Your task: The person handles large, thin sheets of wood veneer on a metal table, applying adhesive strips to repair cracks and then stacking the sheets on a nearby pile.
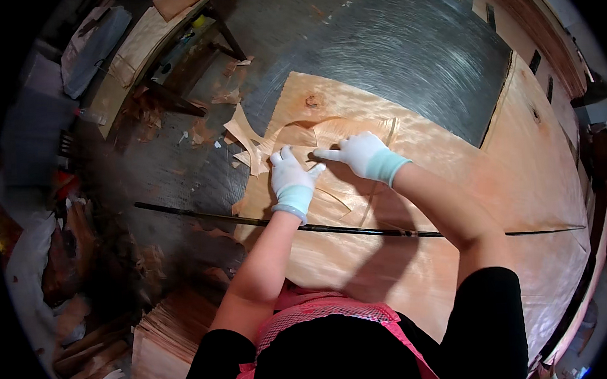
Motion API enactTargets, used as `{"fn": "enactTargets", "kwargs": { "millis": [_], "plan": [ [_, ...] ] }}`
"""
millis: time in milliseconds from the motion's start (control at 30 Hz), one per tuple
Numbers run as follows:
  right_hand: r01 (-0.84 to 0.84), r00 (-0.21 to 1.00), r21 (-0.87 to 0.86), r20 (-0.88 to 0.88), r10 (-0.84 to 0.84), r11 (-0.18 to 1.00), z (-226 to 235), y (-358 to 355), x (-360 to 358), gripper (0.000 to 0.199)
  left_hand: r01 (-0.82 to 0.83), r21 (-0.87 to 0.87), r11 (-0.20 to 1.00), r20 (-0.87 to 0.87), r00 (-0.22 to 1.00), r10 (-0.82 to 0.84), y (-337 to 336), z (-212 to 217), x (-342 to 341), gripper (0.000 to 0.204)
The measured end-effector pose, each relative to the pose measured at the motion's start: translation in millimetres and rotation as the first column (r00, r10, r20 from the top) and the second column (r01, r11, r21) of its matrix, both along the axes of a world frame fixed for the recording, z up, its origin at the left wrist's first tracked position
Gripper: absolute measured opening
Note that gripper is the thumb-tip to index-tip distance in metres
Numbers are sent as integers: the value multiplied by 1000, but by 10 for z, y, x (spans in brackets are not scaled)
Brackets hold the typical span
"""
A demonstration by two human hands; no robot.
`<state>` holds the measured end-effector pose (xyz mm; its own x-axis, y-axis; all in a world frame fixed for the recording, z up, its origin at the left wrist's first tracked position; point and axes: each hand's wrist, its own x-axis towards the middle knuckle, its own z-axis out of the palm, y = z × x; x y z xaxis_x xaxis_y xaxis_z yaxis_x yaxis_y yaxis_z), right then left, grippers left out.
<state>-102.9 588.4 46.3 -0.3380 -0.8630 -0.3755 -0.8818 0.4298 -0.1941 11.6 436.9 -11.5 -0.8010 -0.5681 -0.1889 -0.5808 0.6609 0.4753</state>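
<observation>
Both my hands wear white gloves with pale green cuffs. My left hand (pixel 291 179) lies with its fingers apart on a loose piece of thin wood veneer, on top of a large veneer sheet (pixel 453 171). Just to its right, my right hand (pixel 365 153) stretches its index finger leftward onto the veneer, close to the left thumb. Its other fingers are partly hidden. Beyond the hands lies a curved veneer strip (pixel 352 126), and a torn veneer scrap (pixel 244 129) sits at the sheet's left edge. Neither hand visibly grips anything.
A long thin black rod (pixel 350 229) crosses the sheet under my left wrist. Beyond is a shiny dark metal surface (pixel 406 54). A wooden bench (pixel 135 51) stands far left, with scraps around its legs. A veneer stack (pixel 162 341) lies at the near left.
</observation>
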Motion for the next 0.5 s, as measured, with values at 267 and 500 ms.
{"fn": "enactTargets", "kwargs": {
  "millis": [267, 500],
  "plan": [
    [-188, 972, -102, -162, 170, 977, -158, -276, -138, 42, 1, 1, 1000, -38, 999, -1, -1, -57, 9, 87],
    [81, 975, -40, -204, -88, 996, -295, 558, -294, 44, 195, -169, 966, 26, 981, -193, 143, 164, -59, 69]
  ]
}}
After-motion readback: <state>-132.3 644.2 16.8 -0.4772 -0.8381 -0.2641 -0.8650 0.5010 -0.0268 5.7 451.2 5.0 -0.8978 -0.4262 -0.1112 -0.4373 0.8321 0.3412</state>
